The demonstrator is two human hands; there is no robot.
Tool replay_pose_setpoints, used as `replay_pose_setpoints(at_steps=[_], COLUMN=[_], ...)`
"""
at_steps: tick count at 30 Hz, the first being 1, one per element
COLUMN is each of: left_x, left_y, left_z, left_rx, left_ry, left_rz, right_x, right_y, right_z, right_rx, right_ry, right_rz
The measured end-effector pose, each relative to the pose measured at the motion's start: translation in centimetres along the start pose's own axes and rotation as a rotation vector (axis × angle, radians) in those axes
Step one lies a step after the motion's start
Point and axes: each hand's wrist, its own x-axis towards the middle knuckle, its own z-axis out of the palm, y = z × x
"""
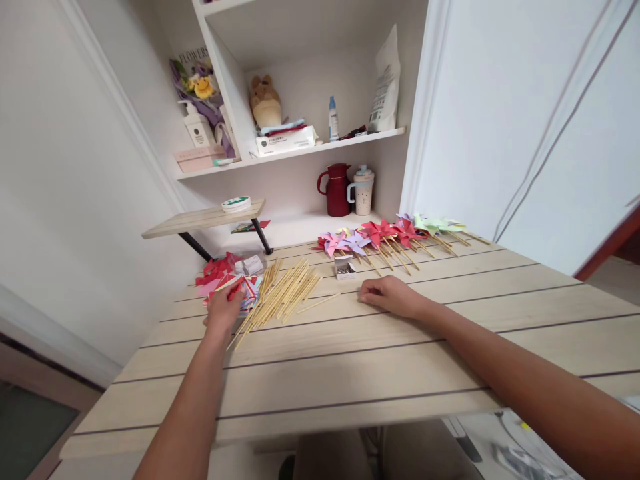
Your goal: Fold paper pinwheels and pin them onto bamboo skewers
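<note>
Fingers of the left hand [223,308] close over a red folded paper piece [234,291] at the near edge of a heap of red and patterned paper [220,272] on the pale wooden tabletop [350,360]; whether the piece is lifted or just pinned down cannot be told. Just beyond those fingers, to their right, lies a loose bundle of thin wooden sticks [280,293], fanned toward the shelf wall, with one stray stick [319,303] lying between the two hands. Fingers of the right hand [393,295] rest flat and relaxed on the tabletop, palm down, holding nothing, their tips pointing toward the stray stick. Just past those fingertips stands a small open box of pins [345,267], near but not touching. Farther back from the right fingers, a row of finished paper pinwheels [390,235] in pink, lilac, red and green lies with its sticks angled toward the person. Behind, a dark red jug [338,190] and a speckled lidded mug [363,190] stand side by side in the alcove beneath a white shelf [320,148] carrying a plush bear [265,101], a small bottle and a box.
</note>
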Motion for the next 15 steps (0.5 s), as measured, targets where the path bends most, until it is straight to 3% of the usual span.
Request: replay_pose_setpoints(at_steps=[5,15], left_x=[0.2,0.3], left_y=[-0.1,-0.3], left_z=[0.2,0.2], left_rx=[-0.143,-0.132], left_ry=[0.004,-0.002], left_rz=[-0.053,-0.033], right_x=[0.1,0.3], right_y=[0.4,1.1], right_z=[0.1,0.3], right_rx=[0.01,0.017], right_ry=[0.003,0.012], right_rz=[-0.006,-0.036])
